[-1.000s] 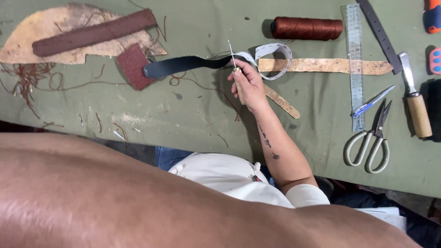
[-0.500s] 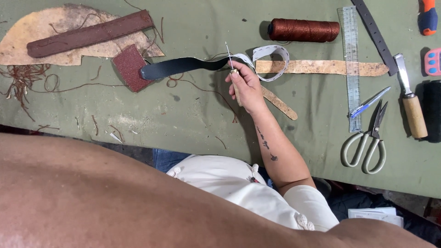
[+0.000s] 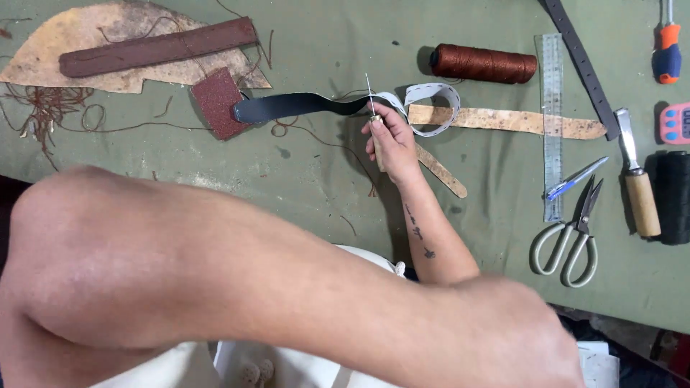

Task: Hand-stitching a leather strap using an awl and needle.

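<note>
My right hand (image 3: 394, 147) is closed around a small awl (image 3: 371, 100) with a wooden handle, its thin metal point standing upward. The point sits at the right end of a black leather strap (image 3: 295, 106) lying on the green table cover (image 3: 302, 179). A white perforated strip (image 3: 433, 108) loops just right of the hand, over a tan leather strip (image 3: 510, 121). A flat wooden stick (image 3: 444, 172) lies under the wrist. My left arm (image 3: 215, 273) crosses the foreground close to the camera, blurred; its hand is out of view.
A brown thread spool (image 3: 483, 63), a metal ruler (image 3: 551, 122), scissors (image 3: 571, 241), a wooden-handled knife (image 3: 636, 187), a black spool (image 3: 673, 197), a screwdriver (image 3: 667, 50) and a pink timer (image 3: 677, 122) lie on the right. On the left are reddish sandpaper (image 3: 218, 102), a leather offcut (image 3: 86, 43) and thread scraps (image 3: 43, 108).
My left arm has risen and swung across the foreground, its elbow now at the left. My right hand has stayed at the black strap with the awl.
</note>
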